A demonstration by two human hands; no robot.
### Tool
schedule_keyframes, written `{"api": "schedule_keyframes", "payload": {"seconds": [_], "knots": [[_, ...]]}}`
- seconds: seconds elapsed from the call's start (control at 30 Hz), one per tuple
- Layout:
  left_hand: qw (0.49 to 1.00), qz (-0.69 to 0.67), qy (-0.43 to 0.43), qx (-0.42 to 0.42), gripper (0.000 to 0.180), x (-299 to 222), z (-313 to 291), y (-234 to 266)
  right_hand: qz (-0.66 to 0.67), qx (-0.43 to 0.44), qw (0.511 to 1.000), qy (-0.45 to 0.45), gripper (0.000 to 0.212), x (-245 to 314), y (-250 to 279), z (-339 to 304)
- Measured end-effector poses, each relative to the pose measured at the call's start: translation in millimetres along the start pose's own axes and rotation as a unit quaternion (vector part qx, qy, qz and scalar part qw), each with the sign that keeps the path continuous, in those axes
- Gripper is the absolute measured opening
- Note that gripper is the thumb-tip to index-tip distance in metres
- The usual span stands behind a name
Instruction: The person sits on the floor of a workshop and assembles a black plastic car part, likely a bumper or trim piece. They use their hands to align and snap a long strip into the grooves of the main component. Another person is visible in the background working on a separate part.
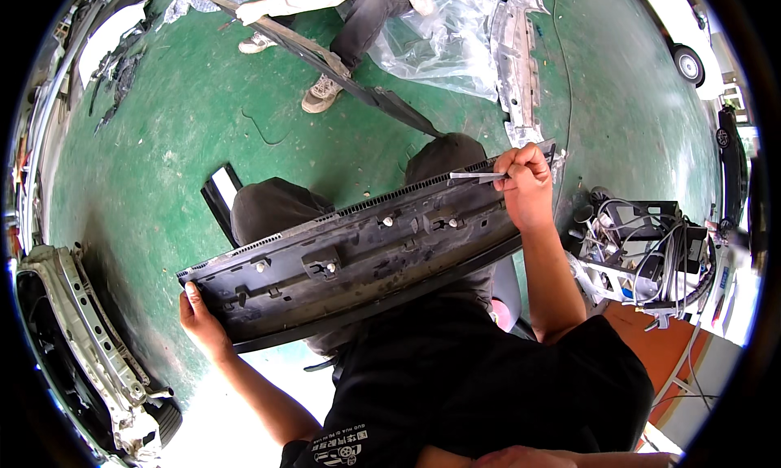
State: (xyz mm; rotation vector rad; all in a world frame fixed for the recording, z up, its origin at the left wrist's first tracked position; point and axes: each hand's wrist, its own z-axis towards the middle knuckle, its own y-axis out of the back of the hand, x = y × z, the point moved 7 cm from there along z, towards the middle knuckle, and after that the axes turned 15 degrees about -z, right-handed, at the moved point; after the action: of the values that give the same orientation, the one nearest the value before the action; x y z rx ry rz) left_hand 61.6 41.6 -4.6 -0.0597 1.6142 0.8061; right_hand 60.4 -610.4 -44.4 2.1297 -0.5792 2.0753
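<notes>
A long black plastic car trim panel (370, 260), with a slotted strip along its far edge and several light-coloured clips on its face, lies across my lap. My left hand (203, 325) is closed on its left end, thumb on top and the other fingers mostly hidden beneath. Over the right end, my right hand (526, 183) is closed around a slim silver metal tool (476, 176). The tool points left, along the slotted edge; its exact kind cannot be made out.
Opposite me a person (366, 28) holds another long dark trim strip (325, 69). Clear plastic sheeting (439, 41) and a long metal car part (517, 61) lie on the green floor. At right is a container of cables and tools (643, 248); at left stands a car body section (81, 338).
</notes>
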Motion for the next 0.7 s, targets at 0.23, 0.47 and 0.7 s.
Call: {"api": "schedule_keyframes", "payload": {"seconds": [0.23, 0.47, 0.7], "knots": [[1.0, -0.002, 0.013, 0.006, 0.057, 5.6, 1.7, 2.3, 0.002, 0.076, 0.997, 0.027, 0.015, 17.4, -39.0, 10.4], [1.0, 0.011, 0.009, -0.004, 0.057, 0.4, -1.4, 4.1, -0.531, 0.208, 0.821, 0.028, 0.034, 46.7, -78.5, 38.0], [1.0, 0.022, 0.002, 0.004, 0.059, -0.1, -1.0, 3.0, -0.642, 0.239, 0.704, 0.186, 0.027, 41.4, -103.2, 29.0]]}}
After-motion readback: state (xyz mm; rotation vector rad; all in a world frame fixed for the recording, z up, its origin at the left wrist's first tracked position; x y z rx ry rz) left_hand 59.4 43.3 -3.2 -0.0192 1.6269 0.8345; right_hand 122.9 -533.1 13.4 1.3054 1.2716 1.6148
